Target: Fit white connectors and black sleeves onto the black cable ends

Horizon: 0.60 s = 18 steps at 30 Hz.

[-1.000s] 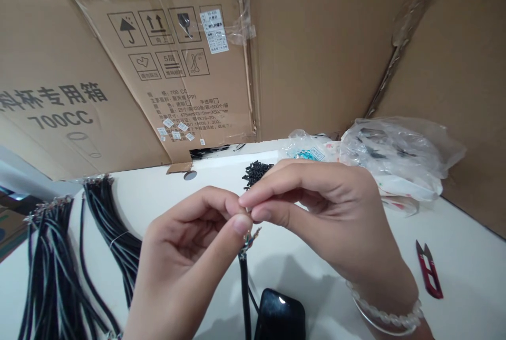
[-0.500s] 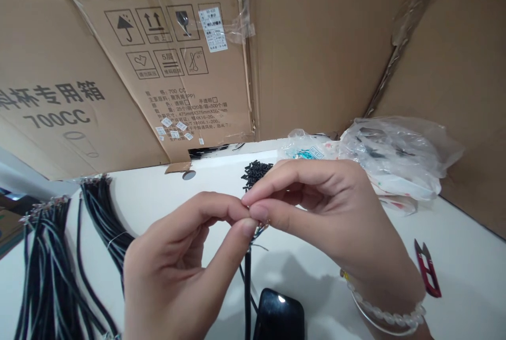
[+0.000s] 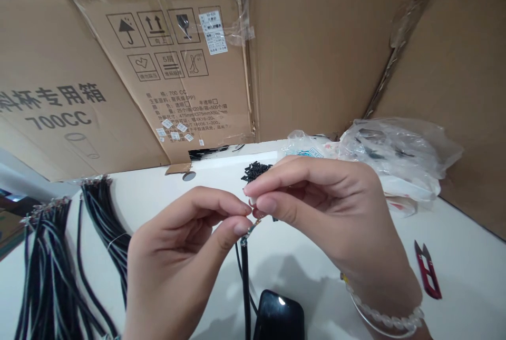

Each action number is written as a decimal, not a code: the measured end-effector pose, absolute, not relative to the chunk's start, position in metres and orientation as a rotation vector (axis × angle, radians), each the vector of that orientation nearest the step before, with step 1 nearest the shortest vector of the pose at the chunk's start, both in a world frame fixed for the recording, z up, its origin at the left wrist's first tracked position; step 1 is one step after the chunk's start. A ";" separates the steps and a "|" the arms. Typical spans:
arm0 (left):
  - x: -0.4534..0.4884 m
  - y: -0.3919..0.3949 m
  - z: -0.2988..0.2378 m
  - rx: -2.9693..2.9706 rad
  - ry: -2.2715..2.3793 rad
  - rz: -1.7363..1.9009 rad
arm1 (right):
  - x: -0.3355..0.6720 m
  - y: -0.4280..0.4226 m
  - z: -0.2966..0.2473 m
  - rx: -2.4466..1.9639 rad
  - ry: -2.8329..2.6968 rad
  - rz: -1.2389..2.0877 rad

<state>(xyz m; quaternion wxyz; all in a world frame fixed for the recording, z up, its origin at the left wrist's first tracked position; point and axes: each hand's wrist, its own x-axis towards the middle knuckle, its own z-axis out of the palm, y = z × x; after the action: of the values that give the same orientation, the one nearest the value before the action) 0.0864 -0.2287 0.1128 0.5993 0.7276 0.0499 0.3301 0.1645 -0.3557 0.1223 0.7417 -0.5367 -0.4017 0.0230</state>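
A black cable stands upright below my hands, its outer jacket ending just under the fingertips. Thin bare and coloured wires fan out of its top. My left hand is closed in a pinch, with thumb and forefinger at these wires. My right hand is also pinched, its fingertips just above and right of the left ones. A tiny whitish bit shows between its fingers; what it is cannot be made out. Behind the fingers lies a pile of short black tube pieces, partly covered by the right hand.
Bundles of black cables with stripped ends lie at the left. A black phone lies in front and red thread snips at the right. Clear plastic bags sit at the back right, against cardboard boxes.
My fingertips have drawn slightly apart, the left ones moving a little down and left. More of the wires and the cable's top shows now, and a whitish bit is visible at the right fingers.
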 end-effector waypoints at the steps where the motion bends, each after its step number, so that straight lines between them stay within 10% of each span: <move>1: 0.086 -0.228 0.113 1.695 0.128 0.765 | 0.163 -0.356 0.122 -1.174 -0.883 0.023; 18: 0.088 -0.223 0.111 1.659 0.087 0.694 | 0.159 -0.356 0.120 -1.276 -0.939 -0.143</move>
<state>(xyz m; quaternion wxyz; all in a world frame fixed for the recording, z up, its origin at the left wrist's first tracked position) 0.0882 -0.2228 0.1111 0.6214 0.7220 0.0378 0.3018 0.1591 -0.3559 0.1195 0.7001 -0.5727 -0.4215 -0.0643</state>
